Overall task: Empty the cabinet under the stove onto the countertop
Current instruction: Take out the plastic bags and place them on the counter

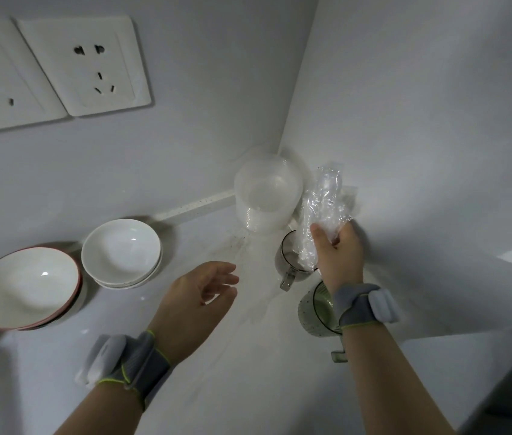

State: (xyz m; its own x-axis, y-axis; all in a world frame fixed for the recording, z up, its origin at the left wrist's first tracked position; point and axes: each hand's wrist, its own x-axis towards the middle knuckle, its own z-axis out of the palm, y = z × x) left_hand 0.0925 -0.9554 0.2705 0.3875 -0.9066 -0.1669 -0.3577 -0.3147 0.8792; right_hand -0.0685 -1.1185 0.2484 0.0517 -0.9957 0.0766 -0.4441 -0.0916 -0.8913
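Far on the worktop (248, 356), right of the stacked clear tubs (264, 196), the plastic-wrapped sleeve (323, 202) stands near upright over a glass mug (286, 262) in the grip of the right hand (341, 255); the left hand (198, 296) hangs slack, empty.

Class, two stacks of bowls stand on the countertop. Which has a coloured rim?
The larger stack at far left: its top bowl has a reddish rim; the smaller stack is all white.
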